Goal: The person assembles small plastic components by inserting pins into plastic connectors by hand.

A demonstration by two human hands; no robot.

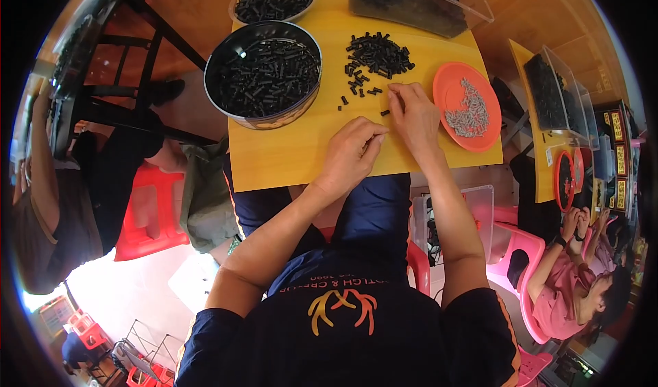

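Note:
My left hand [351,152] is closed in a pinch just above the near part of the yellow table [301,161]; what lies between its fingertips, if anything, is too small to make out. To its right, my right hand [415,118] also has thumb and fingertips together, and their contents are hidden. A single short black plastic piece [384,113] lies between the two hands. Beyond them is a heap of small black cylindrical pieces [379,54], with a few strayed toward me. Beside my right hand sits an orange plate [449,92] of small grey screw-like parts [469,113].
A round tin [264,121] of black pieces stands on the left. Behind it is a shallow bowl [274,2] of more, and a clear bin [411,6] fills the far edge. Other people sit left and right; a second table [541,154] stands at right.

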